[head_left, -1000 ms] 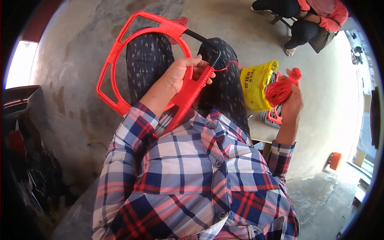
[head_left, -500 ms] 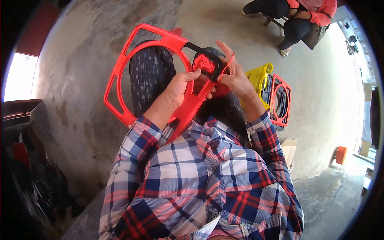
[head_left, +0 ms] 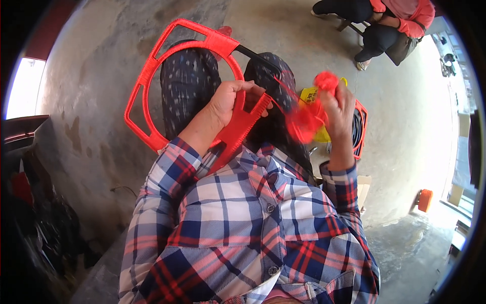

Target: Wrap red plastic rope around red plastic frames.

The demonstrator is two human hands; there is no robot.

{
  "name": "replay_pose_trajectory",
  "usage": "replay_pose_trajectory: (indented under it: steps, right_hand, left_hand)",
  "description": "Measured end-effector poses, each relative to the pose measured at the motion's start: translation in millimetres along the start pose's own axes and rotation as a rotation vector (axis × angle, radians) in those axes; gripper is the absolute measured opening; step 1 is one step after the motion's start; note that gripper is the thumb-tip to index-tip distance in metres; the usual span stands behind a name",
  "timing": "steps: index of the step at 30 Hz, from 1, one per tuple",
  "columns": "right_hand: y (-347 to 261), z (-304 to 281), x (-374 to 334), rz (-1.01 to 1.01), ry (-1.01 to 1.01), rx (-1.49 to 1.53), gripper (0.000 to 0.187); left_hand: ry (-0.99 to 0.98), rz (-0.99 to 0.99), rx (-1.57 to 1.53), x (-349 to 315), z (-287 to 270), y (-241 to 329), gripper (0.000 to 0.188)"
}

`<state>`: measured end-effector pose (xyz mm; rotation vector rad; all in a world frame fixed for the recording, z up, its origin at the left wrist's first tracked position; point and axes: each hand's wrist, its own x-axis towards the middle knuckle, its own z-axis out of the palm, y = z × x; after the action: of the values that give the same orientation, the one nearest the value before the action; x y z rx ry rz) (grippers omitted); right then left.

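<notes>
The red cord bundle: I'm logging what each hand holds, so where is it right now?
In the head view, the red cord bundle is right of centre, held in the right hand, partly covering the yellow container from sight.

Red-wrapped frame held; cord bundle blurred

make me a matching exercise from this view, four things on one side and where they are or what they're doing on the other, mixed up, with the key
Column one
1. left hand
2. right hand
3. yellow container
4. seated person

Column two
A. near the picture's top right corner
B. holding the red cord bundle
C. holding the red-wrapped frame
D. partly hidden behind the cord bundle

Right pairs: 1-C, 2-B, 3-D, 4-A
</notes>
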<state>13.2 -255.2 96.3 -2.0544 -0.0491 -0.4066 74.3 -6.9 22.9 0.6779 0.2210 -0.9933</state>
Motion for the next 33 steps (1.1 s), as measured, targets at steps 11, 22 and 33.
replay_pose_trajectory:
  steps: [11, 22, 33]
  right_hand:
    - [73.7, -69.7, -67.7, 0.343, 0.405, 1.299, 0.034]
    - [87.3, -28.8, -58.3, 0.579, 0.139, 0.712, 0.031]
    - [20.7, 27.4, -52.2, 0.224, -0.483, 0.139, 0.015]
  left_hand:
    - [-0.077, 0.024, -0.086, -4.1, -6.2, 6.3, 0.036]
    - [-0.026, 0.021, -0.090, -7.6, -10.2, 9.7, 0.036]
    - [-0.171, 0.037, -0.142, -1.2, -15.5, 2.8, 0.029]
